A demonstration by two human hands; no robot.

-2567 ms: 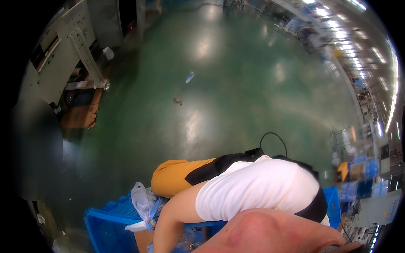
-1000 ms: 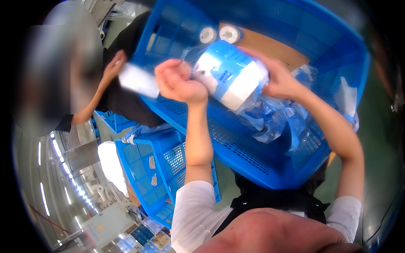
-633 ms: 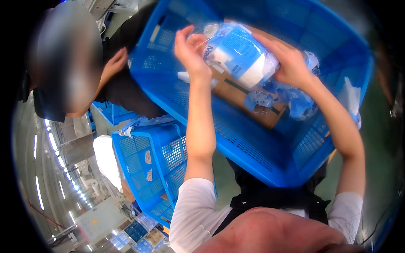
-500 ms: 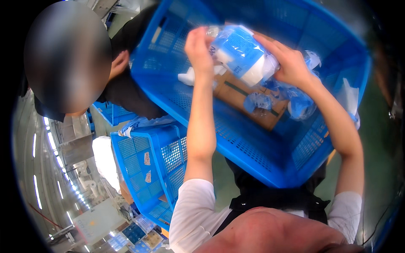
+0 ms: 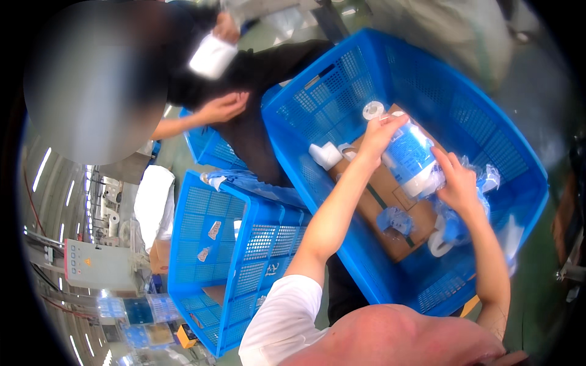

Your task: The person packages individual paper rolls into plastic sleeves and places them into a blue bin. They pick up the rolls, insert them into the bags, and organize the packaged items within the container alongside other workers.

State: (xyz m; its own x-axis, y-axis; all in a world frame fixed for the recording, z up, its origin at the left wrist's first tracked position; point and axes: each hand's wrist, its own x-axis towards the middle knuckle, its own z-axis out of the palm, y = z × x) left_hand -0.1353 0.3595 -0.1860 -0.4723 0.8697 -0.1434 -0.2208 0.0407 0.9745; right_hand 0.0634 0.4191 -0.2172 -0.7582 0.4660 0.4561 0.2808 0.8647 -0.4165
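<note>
Both of my hands hold a blue-and-white plastic-wrapped pack of rolls [image 5: 410, 157] over the big blue crate [image 5: 476, 85]. My left hand [image 5: 379, 133] grips its upper end and my right hand [image 5: 456, 180] grips its lower end. Under the pack lies a flat brown cardboard sheet [image 5: 379, 204] on the crate floor. Loose white rolls [image 5: 326, 154] lie at the sheet's upper left, and crumpled blue plastic wrap [image 5: 456, 227] sits below my right hand.
A second blue crate [image 5: 210, 274] stands at the lower left with scraps inside. A person in black [image 5: 256, 79] crouches at the upper left, holding a white packet [image 5: 212, 56]. A grey control box [image 5: 101, 265] stands at the far left.
My view has swung from the green floor to the crate. The pack in my hands has come down lower into the crate, toward the cardboard sheet.
</note>
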